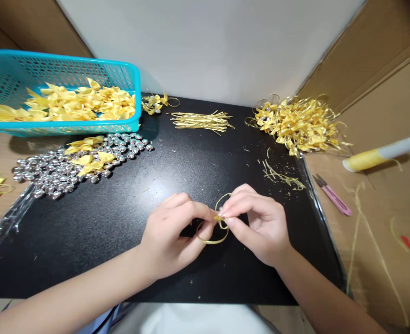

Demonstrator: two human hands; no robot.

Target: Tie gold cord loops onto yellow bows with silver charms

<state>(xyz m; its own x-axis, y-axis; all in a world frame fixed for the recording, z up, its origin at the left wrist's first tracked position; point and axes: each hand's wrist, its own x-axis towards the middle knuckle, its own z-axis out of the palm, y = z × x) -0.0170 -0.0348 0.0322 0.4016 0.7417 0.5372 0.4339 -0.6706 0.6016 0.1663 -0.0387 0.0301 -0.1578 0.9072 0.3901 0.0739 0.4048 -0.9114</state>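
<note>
Over the front of the black board, my left hand (178, 232) and my right hand (258, 222) meet fingertip to fingertip. Both are pinched on a thin gold cord (213, 242), whose loops curl out above and below the fingers. A small yellow piece (219, 217) shows between the fingertips, mostly covered by them. Something shiny sits by the right fingertips, too small to name. Nearest to the left hand is a heap of silver beads (56, 174), with yellow ribbon bows (89, 164) lying on it.
A turquoise basket (135, 93) of yellow bows stands at the back left. Behind my hands lies a bundle of gold cords (201, 121). Finished-looking gold ornaments (295, 123) are piled back right, near cord scraps (281, 176). Pink-handled snips (333, 197) and a yellow-white roll (382, 154) lie right.
</note>
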